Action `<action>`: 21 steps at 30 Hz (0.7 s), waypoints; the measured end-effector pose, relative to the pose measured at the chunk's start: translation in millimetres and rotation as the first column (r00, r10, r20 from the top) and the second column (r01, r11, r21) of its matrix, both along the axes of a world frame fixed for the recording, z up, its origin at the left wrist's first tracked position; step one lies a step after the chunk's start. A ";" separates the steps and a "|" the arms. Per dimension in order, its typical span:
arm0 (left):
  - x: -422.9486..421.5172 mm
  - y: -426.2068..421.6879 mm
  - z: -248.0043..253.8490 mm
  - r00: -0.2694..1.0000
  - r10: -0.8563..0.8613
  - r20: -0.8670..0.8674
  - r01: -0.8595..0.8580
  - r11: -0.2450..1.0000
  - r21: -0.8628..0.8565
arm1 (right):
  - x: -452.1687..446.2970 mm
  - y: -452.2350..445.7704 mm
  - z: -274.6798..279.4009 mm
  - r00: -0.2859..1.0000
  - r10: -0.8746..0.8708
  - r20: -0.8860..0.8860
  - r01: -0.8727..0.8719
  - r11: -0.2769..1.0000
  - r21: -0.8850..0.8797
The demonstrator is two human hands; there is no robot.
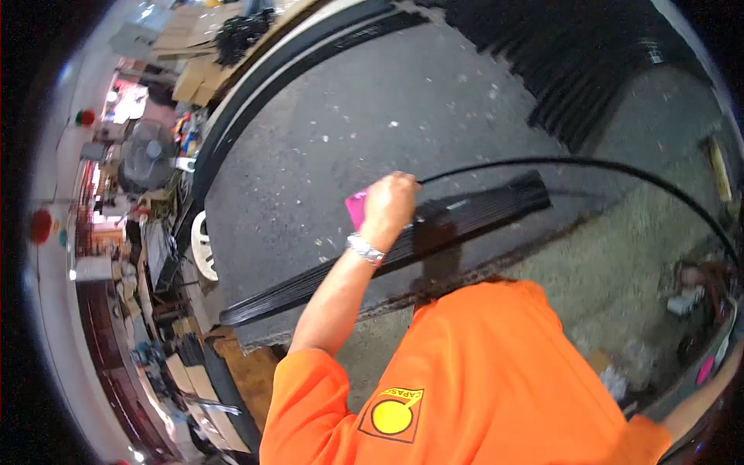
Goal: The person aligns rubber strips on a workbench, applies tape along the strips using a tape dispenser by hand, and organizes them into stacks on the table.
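My left hand (390,203), with a metal-banded watch (364,249) at the wrist, is closed around the end of a long thin black strip (535,161). A piece of bright pink material (356,209) sticks out beside the same hand. The strip bows across to the right edge of the view. Below the hand, a bundle of black strips (480,211) lies slantwise on the dark grey table (310,163). Of my right arm, only the forearm (701,399) shows at the lower right; the hand is past the edge. Near that forearm is a small pink patch (705,370).
A large pile of black strips (573,70) covers the far right of the table. Long black lengths (256,101) curve along its far left edge. A fan (147,153), a white plastic chair (203,246) and cardboard boxes (200,80) stand to the left.
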State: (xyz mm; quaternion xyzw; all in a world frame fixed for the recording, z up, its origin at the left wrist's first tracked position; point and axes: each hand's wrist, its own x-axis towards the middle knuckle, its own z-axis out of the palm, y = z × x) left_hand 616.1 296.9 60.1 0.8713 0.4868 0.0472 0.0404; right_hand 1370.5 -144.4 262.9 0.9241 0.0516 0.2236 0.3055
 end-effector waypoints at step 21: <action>-255.6 -6.0 93.9 0.103 0.572 0.814 -0.532 0.723 -0.441 | 114.5 91.3 -57.0 0.673 0.708 0.215 -0.682 0.482 0.550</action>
